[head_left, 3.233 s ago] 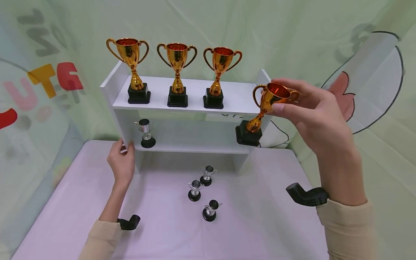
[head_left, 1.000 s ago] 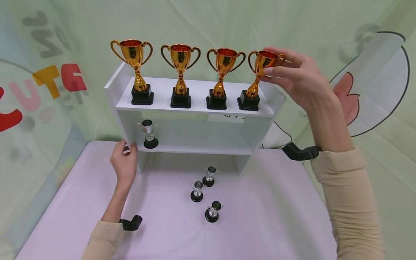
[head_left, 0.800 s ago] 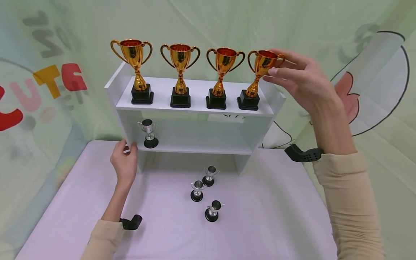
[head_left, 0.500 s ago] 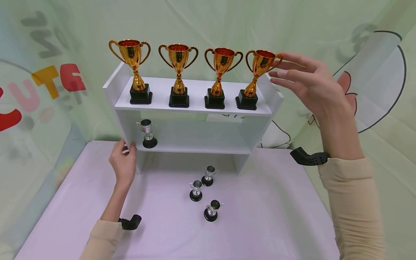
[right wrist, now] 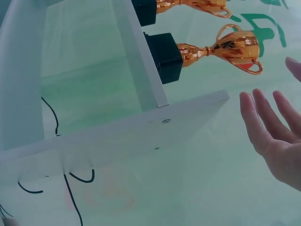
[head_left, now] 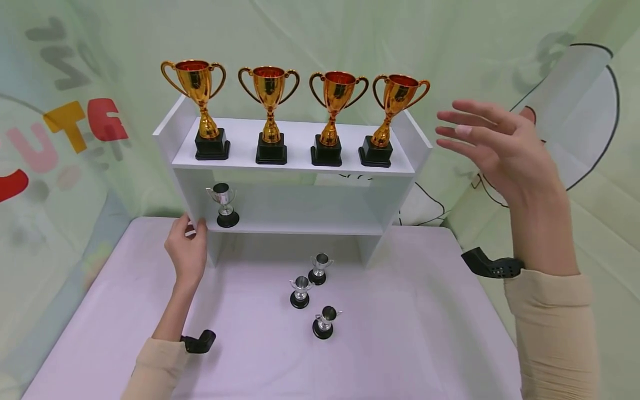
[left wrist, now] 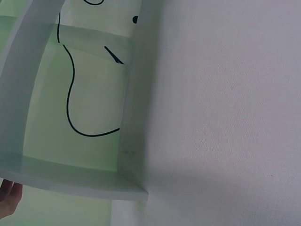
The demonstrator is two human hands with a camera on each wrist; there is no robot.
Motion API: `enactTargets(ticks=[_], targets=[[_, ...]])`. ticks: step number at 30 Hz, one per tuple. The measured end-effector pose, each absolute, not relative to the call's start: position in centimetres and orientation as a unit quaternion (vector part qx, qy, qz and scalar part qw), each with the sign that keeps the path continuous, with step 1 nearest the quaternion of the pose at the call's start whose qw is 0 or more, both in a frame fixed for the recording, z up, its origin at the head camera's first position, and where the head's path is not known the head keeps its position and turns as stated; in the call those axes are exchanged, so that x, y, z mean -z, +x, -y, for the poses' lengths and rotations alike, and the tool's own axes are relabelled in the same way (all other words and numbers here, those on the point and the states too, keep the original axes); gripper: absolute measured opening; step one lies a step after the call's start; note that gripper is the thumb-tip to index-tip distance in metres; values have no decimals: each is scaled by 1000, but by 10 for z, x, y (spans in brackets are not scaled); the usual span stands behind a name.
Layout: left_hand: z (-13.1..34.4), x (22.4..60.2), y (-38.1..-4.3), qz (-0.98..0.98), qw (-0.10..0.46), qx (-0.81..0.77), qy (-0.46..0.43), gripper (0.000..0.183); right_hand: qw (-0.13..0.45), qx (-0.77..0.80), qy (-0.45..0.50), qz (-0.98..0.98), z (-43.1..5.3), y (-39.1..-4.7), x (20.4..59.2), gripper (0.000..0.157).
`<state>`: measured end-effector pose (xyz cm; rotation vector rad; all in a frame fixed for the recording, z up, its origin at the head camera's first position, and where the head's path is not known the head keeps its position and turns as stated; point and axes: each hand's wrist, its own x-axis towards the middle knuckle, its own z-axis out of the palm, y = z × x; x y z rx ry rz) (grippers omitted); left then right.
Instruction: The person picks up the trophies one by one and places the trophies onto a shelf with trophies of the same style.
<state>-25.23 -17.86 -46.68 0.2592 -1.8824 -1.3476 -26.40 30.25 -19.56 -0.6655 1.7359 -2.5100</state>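
Four-legged names aside, a white two-tier shelf (head_left: 295, 229) stands on the table, its left side panel held near the middle board by my left hand (head_left: 186, 250). In the left wrist view only some fingertips (left wrist: 10, 195) show, against the panel's outer face. My right hand (head_left: 500, 147) is raised beyond the shelf's right end, fingers spread, holding nothing. Nearest to it is the rightmost gold trophy cup (head_left: 397, 97), upright on its black base on the top board. Several gold cups stand there in a row, including one at the left end (head_left: 197, 83).
A small silver trophy cup (head_left: 225, 201) stands at the left of the middle board. Three more small silver cups, one of them nearest the front (head_left: 326, 319), stand on the white-covered table (head_left: 400, 333). Dark cords (head_left: 430, 200) hang behind the shelf's right side.
My right hand has set the rightmost gold cup on the top board, let go of it and drawn away to the right. My left hand has stayed at the panel.
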Motion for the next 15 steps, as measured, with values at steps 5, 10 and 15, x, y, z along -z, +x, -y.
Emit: enactTargets(ticks=[5, 10, 15], targets=[[179, 465, -251, 745, 388, 533, 101, 24, -3, 786, -249, -565, -304, -248, 208, 41], [180, 465, -249, 744, 389, 533, 105, 24, 4, 742, -285, -607, -299, -232, 230, 43], [180, 465, -250, 743, 392, 532, 103, 24, -8, 705, -298, -643, -286, -219, 256, 41]])
